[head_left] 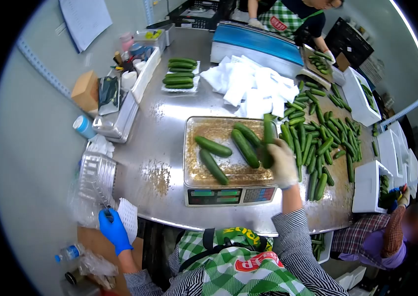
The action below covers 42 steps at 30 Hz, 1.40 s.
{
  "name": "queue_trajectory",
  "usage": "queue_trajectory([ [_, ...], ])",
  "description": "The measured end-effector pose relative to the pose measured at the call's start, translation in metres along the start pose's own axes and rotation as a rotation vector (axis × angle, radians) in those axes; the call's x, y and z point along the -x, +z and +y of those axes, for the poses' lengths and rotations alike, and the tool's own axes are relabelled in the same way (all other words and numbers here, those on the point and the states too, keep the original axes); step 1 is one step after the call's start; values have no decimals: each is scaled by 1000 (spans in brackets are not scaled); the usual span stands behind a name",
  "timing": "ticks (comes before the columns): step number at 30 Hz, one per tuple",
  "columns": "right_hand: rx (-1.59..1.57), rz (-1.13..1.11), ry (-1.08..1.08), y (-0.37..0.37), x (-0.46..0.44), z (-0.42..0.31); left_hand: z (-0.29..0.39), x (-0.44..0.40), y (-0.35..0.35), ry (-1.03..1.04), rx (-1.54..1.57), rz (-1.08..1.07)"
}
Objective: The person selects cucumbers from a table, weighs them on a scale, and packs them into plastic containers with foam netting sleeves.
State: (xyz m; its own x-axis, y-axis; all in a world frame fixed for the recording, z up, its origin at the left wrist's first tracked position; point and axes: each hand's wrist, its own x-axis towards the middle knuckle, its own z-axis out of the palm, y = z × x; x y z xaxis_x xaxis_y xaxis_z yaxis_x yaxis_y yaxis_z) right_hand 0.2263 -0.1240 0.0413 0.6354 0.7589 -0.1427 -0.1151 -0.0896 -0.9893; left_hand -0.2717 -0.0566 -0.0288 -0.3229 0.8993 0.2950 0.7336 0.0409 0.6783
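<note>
My right hand (pixel 283 163), in a pale glove, holds an upright cucumber (pixel 268 138) over the right edge of the digital scale (pixel 191 167). On the scale's stained plate lie several more cucumbers (pixel 214 146). My left hand (pixel 114 229), in a blue glove, is closed on the edge of a clear plastic tray (pixel 99 185) at the lower left, by the stacked trays. A white paper pad (pixel 128 219) is beside that hand; whether the fingers touch it is unclear. A large heap of cucumbers (pixel 325 143) spreads to the right of the scale.
White cloths (pixel 253 84) lie behind the scale, near packed cucumbers (pixel 180 74) and a blue-topped machine (pixel 258 44). A supply bin (pixel 142 74) stands left. White crates (pixel 367 182) line the right. One person stands at the back, another at the lower right.
</note>
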Motion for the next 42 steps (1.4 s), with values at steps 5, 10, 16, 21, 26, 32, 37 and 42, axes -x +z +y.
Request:
queue_trajectory([
  [5, 519, 307, -25, -131, -14, 64, -10, 13, -14, -36, -52, 38],
  [10, 1100, 485, -104, -163, -14, 74, 20, 13, -12, 97, -82, 10],
  [16, 1272, 439, -190, -210, -35, 138, 85, 16, -7, 187, -1, -50],
  [21, 1295, 414, -156, -215, -30, 127, 157, 34, -6, 325, 50, -31],
  [26, 332, 5, -307, -105, 29, 41, 243, 86, 31, 191, 480, -205],
  [32, -506, -640, 316, -23, 116, 12, 310, 144, 91, 447, 649, -377],
  [37, -610, 11, 421, -81, 73, -5, 306, 122, 119, 876, 243, -320],
  [42, 398, 179, -590, -92, 21, -39, 284, 132, 156, 1311, -152, -634],
])
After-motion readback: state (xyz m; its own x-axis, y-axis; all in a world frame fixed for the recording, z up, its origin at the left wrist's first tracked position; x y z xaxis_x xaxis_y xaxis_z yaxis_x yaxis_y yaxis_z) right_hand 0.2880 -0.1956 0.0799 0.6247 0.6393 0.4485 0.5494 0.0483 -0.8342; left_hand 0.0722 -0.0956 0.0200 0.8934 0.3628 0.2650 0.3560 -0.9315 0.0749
